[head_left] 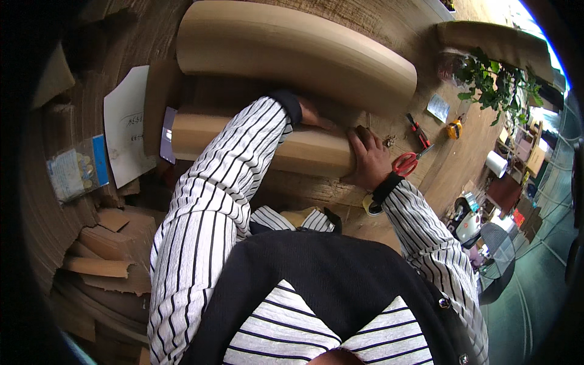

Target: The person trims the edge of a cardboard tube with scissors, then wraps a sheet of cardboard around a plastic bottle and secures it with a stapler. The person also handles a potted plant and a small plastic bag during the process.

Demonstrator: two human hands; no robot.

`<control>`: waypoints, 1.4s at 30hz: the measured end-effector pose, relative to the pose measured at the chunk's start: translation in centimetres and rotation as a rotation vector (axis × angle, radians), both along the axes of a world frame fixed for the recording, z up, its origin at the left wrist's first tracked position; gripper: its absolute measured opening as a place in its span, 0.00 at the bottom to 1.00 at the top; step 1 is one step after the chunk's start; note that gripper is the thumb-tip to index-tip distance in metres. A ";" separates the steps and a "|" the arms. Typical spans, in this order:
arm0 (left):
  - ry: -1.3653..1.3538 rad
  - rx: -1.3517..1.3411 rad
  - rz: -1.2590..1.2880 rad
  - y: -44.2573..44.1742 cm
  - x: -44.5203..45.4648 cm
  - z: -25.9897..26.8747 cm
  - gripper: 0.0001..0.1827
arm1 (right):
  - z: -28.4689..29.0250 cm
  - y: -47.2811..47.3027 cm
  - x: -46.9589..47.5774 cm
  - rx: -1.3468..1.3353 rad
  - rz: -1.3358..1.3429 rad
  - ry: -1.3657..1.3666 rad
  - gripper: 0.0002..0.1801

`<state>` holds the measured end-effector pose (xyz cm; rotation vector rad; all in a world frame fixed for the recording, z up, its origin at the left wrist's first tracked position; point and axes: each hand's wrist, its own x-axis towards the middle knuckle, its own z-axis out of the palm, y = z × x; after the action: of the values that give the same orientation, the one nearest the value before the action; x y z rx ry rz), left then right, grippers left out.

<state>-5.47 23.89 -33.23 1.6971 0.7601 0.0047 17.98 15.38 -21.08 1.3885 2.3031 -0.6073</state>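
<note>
A long, narrow cardboard piece (pixel 315 153), bent along its length, lies before me. My left hand (pixel 315 114) reaches over its far side, fingers towards its right end and partly in shadow. At that right end my right hand (pixel 372 159) is pressed against the edge, thumb and fingers around the corner. Whether either hand grips it firmly is hard to tell. Beyond it rests a larger curved cardboard sheet (pixel 292 45). Red-handled scissors (pixel 405 163) lie just right of my right hand.
A red and black cutter (pixel 417 130), a yellow tape measure (pixel 455 129) and a paper slip (pixel 438 108) lie at the right on the wooden surface. A leafy plant (pixel 490 82) stands farther right. Stacked cardboard (pixel 68 127), a marked white sheet (pixel 130 127) and a plastic packet (pixel 78 169) are at the left.
</note>
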 end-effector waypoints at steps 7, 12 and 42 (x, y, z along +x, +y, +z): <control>0.160 0.044 -0.044 0.0 0.7 -1.9 0.49 | 0.6 1.0 -0.7 -0.063 -0.028 -0.015 0.63; 0.147 0.016 -0.107 0.2 0.6 0.9 0.49 | -0.2 1.3 -0.2 -0.073 -0.018 0.004 0.63; 0.321 0.373 -0.072 -6.1 5.8 8.6 0.62 | -3.5 -6.2 4.2 0.346 -0.113 0.387 0.46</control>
<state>0.37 17.82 -24.62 2.1098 0.9801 -0.1905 22.13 9.16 -24.62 1.6901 2.7525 -0.5701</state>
